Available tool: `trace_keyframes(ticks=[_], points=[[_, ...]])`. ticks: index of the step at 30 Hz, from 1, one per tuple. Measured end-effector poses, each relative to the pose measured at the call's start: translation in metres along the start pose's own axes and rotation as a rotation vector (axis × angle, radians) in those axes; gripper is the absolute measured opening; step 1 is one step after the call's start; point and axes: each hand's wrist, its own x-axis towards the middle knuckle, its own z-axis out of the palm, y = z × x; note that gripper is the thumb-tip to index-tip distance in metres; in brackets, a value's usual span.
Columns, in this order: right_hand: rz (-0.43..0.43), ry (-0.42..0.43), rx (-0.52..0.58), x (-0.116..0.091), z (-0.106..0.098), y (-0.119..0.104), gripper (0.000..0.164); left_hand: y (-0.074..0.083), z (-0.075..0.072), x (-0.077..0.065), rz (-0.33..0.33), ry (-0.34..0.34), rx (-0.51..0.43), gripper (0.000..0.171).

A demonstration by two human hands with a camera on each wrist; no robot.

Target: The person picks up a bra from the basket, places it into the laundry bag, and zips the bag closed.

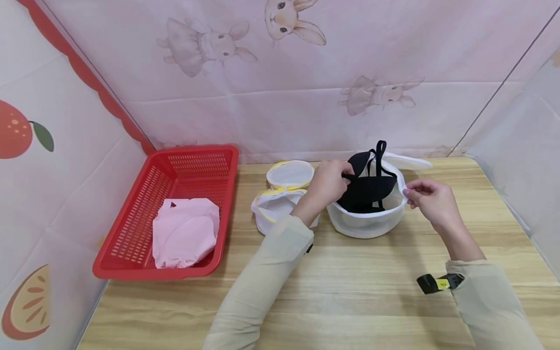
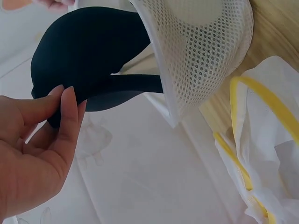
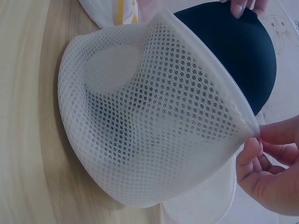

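- Pinches an edge of the black bra (image 1: 366, 192) with the left hand (image 1: 325, 184), probably to steady the cups within the opening.
- Pinches the rim (image 1: 401, 183) of the white mesh bag (image 1: 367, 227) at right with the right hand (image 1: 430, 200), apparently to hold the mouth wide.
- Shows the bra partly inside, straps rising above the rim.
- Shows the lid (image 1: 408, 161) folded back at far right, presumably out of the way.
- Includes, farther left, a yellow-trimmed bag (image 1: 260, 219) and a red basket (image 1: 153, 274).

No readable text; illegible yellow label (image 1: 443, 284) on black wrist device (image 1: 427, 284)
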Motion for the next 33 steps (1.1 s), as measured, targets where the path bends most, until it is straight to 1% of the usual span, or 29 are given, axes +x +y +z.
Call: trace_keyframes(ticks=[4, 7, 11, 15, 16, 17, 19, 20, 23, 24, 27, 31, 33], points=[[-0.007, 0.007, 0.014, 0.000, 0.001, -0.004, 0.017, 0.001, -0.001, 0.000, 0.025, -0.069, 0.015, 0.014], [0.002, 0.008, 0.023, 0.002, 0.000, -0.002, 0.016, -0.001, -0.005, -0.002, 0.060, -0.085, 0.011, 0.012], [0.022, 0.009, 0.052, 0.005, -0.004, 0.002, 0.012, -0.004, -0.009, -0.003, 0.084, -0.092, 0.006, 0.011], [0.020, 0.006, 0.092, 0.008, -0.006, 0.009, 0.009, -0.007, -0.010, -0.003, 0.091, -0.141, 0.009, 0.011], [0.018, 0.007, 0.105, 0.010, -0.006, 0.011, 0.010, -0.008, -0.010, -0.004, 0.087, -0.154, 0.013, 0.011], [0.013, 0.005, 0.165, 0.012, -0.006, 0.016, 0.009, -0.008, -0.010, -0.004, 0.081, -0.168, 0.015, 0.010], [0.004, 0.007, 0.180, 0.013, -0.007, 0.019, 0.009, -0.009, -0.009, -0.004, 0.065, -0.187, 0.019, 0.010], [-0.005, 0.007, 0.186, 0.013, -0.006, 0.019, 0.007, -0.008, -0.008, -0.003, 0.053, -0.193, 0.021, 0.009], [-0.012, 0.006, 0.168, 0.011, -0.004, 0.014, 0.007, -0.007, -0.003, -0.002, 0.027, -0.213, 0.027, 0.010], [-0.014, 0.009, 0.109, 0.009, -0.003, 0.009, 0.008, -0.007, -0.001, -0.001, 0.019, -0.218, 0.028, 0.010], [-0.022, 0.003, 0.093, 0.007, 0.000, 0.002, 0.010, -0.005, 0.005, 0.001, -0.012, -0.214, 0.030, 0.010], [-0.023, -0.013, 0.092, 0.006, 0.002, -0.003, 0.013, -0.004, 0.012, 0.003, -0.054, -0.184, 0.027, 0.009], [-0.020, -0.023, 0.098, 0.006, 0.002, -0.004, 0.013, -0.004, 0.016, 0.005, -0.056, -0.164, 0.017, 0.009]])
